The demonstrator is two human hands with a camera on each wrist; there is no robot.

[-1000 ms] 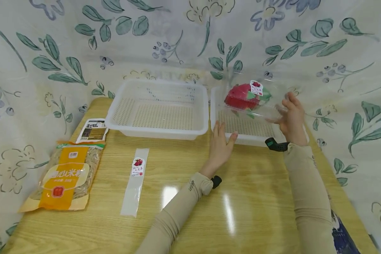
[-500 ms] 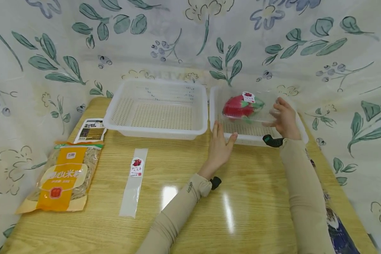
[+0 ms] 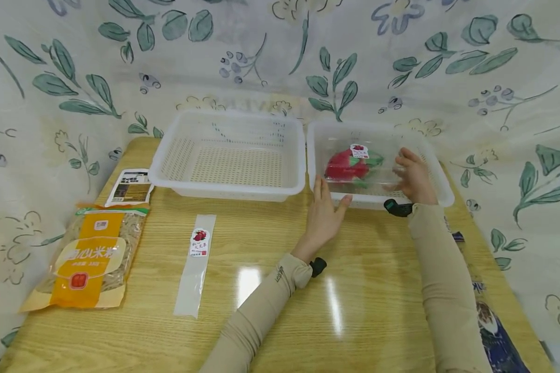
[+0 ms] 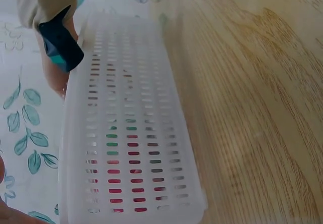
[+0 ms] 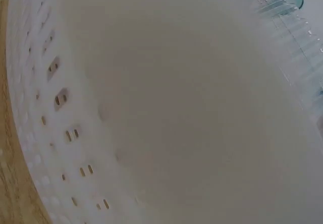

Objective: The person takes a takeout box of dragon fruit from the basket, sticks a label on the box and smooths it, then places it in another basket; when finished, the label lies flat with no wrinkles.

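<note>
A red dragon fruit with green tips lies in a clear plastic box (image 3: 350, 165) that has a small fruit label on its lid. The box sits low inside the right white slotted basket (image 3: 368, 199). My right hand (image 3: 401, 168) grips the box's right end, fingers curled on its edge. Against that basket's front wall rests my left hand (image 3: 331, 192), flat with straight fingers. In the left wrist view the basket wall (image 4: 126, 148) shows red and green through its slots. The right wrist view gives only a blurred white basket wall (image 5: 50, 108).
A second white basket (image 3: 228, 155) stands empty to the left. On the wooden table (image 3: 354, 290) lie an orange noodle pack (image 3: 91, 256), a small packet (image 3: 130, 186) and a clear strip bag (image 3: 196, 272). Flowered cloth hangs on all sides.
My right hand has lowered the boxed dragon fruit from above the right basket down into it. The left hand has stayed against the basket's front.
</note>
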